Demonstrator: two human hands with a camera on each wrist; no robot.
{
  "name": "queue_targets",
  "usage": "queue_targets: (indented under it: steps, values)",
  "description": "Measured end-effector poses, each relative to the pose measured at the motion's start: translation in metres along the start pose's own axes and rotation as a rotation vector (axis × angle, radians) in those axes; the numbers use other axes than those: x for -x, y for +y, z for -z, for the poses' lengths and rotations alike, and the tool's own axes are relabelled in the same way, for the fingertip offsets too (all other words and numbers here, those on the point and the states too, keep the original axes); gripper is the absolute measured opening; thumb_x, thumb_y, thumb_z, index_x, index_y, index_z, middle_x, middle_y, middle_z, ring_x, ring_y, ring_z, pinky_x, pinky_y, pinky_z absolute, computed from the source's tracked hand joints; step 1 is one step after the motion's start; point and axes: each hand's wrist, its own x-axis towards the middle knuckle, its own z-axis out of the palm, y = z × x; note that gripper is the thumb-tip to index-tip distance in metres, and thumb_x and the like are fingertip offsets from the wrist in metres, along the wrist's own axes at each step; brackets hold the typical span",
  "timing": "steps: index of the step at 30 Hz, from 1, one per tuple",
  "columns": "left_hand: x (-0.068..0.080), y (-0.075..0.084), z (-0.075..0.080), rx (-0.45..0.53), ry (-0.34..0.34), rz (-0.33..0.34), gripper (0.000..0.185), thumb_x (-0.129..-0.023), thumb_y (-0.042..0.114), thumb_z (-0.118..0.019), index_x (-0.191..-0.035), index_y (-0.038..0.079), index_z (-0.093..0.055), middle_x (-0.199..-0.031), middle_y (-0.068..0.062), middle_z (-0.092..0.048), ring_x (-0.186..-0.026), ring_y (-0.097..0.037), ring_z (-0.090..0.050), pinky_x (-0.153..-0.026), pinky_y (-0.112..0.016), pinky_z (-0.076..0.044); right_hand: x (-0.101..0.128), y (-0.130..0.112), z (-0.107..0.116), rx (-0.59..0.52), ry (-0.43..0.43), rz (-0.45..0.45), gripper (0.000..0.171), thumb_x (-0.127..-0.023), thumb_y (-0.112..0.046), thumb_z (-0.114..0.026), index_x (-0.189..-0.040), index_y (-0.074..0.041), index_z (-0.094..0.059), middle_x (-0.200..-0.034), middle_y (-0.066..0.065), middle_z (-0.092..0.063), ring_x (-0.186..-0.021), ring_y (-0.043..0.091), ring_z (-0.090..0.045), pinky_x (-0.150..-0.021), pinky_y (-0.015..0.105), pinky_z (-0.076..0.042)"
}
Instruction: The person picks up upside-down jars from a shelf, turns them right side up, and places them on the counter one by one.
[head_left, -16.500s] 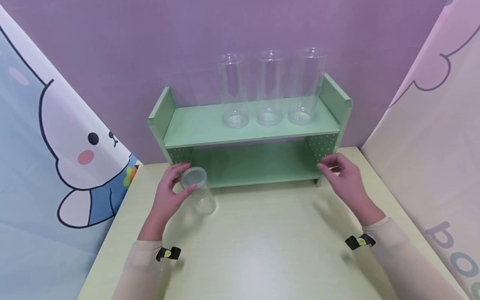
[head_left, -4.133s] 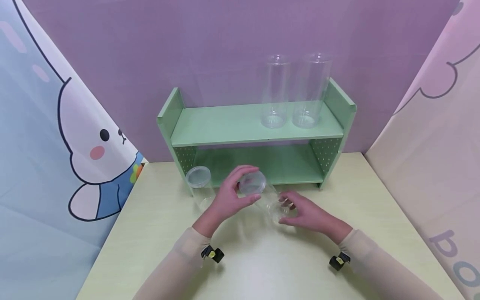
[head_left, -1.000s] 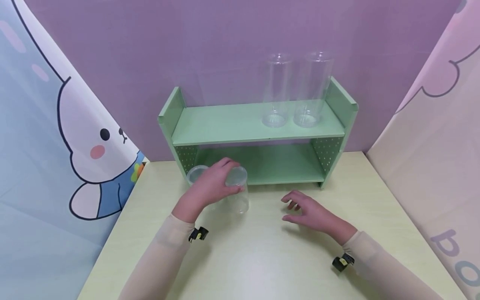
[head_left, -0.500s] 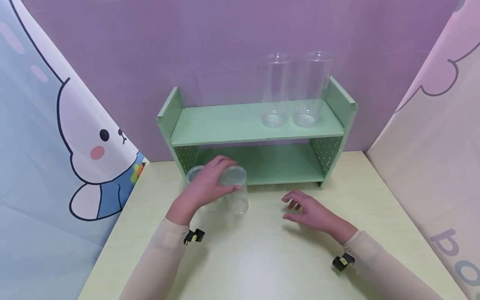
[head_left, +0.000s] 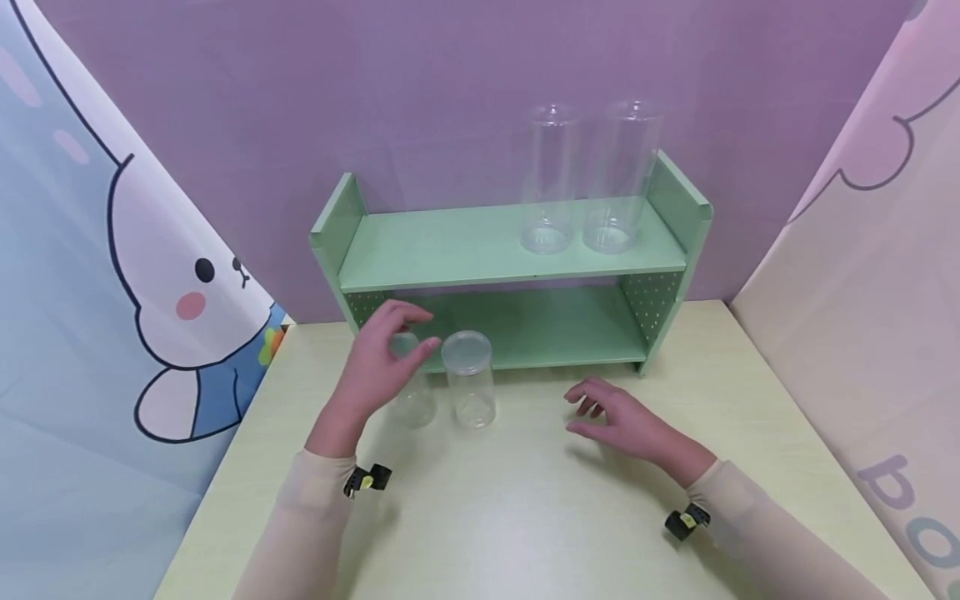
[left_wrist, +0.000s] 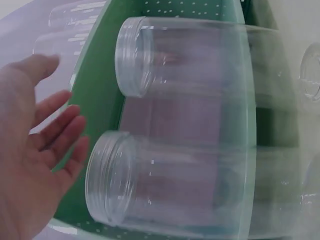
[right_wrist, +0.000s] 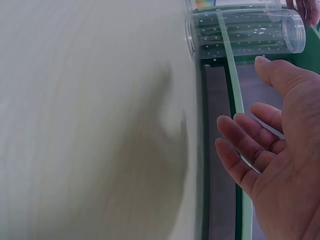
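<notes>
Two clear cylindrical jars with lids stand upright side by side on the table before the green shelf. My left hand is raised in front of the left jar, partly hiding it, with fingers spread and holding nothing. The right jar stands apart from that hand. In the left wrist view, the right jar and left jar appear sideways, with the fingers beyond their lids. My right hand hovers low over the table to the right, its fingers relaxed and nothing in them, as the right wrist view also shows.
The two-tier green shelf stands at the back against a purple cloth. On its upper tier, toward the right, are two more clear jars, one beside the other. Printed cloths border the pale table on both sides.
Over the longer span, one jar has come from the upper tier to the table. In the last second my left hand has released it and moved left; my right hand has stayed put.
</notes>
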Motion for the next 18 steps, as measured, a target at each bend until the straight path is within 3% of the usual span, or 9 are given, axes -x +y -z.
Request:
queue_targets:
  steps: [6, 9, 13, 18]
  values:
    - [0.003, -0.017, 0.017, 0.084, 0.233, -0.017, 0.020, -0.101, 0.004, -0.080, -0.120, 0.003, -0.075, -0.118, -0.011, -0.071, -0.109, -0.022, -0.068, -0.097, -0.028, -0.054, 0.000, 0.000, -0.001, 0.003, 0.006, 0.005, 0.036, -0.102, -0.024, -0.084, -0.131, -0.007, -0.071, -0.126, 0.016, -0.070, -0.107, 0.032, -0.073, -0.092, 0.053, -0.063]
    - [0.005, -0.025, 0.023, 0.106, 0.335, 0.025, 0.019, -0.100, 0.000, -0.079, -0.118, 0.000, -0.074, -0.114, -0.013, -0.072, -0.103, -0.014, -0.067, -0.092, -0.022, -0.053, 0.000, 0.000, -0.001, 0.003, 0.005, 0.001, 0.037, -0.102, -0.025, -0.084, -0.131, -0.008, -0.070, -0.127, 0.015, -0.070, -0.107, 0.032, -0.073, -0.092, 0.053, -0.063]
    - [0.008, -0.035, 0.029, 0.110, 0.470, 0.107, 0.020, -0.100, -0.002, -0.078, -0.118, -0.005, -0.071, -0.111, -0.016, -0.070, -0.099, -0.007, -0.064, -0.089, -0.022, -0.053, 0.000, 0.000, 0.000, 0.004, 0.005, 0.002, 0.034, -0.102, -0.025, -0.084, -0.130, -0.009, -0.071, -0.125, 0.015, -0.070, -0.106, 0.032, -0.073, -0.092, 0.053, -0.063]
    - [0.012, -0.052, 0.032, 0.113, 0.537, 0.174, 0.024, -0.102, 0.004, -0.078, -0.123, -0.004, -0.068, -0.116, -0.014, -0.065, -0.104, -0.008, -0.062, -0.091, -0.023, -0.052, 0.000, 0.001, 0.000, -0.009, -0.003, -0.008, 0.034, -0.102, -0.026, -0.084, -0.128, -0.008, -0.071, -0.124, 0.014, -0.070, -0.107, 0.032, -0.073, -0.093, 0.051, -0.063]
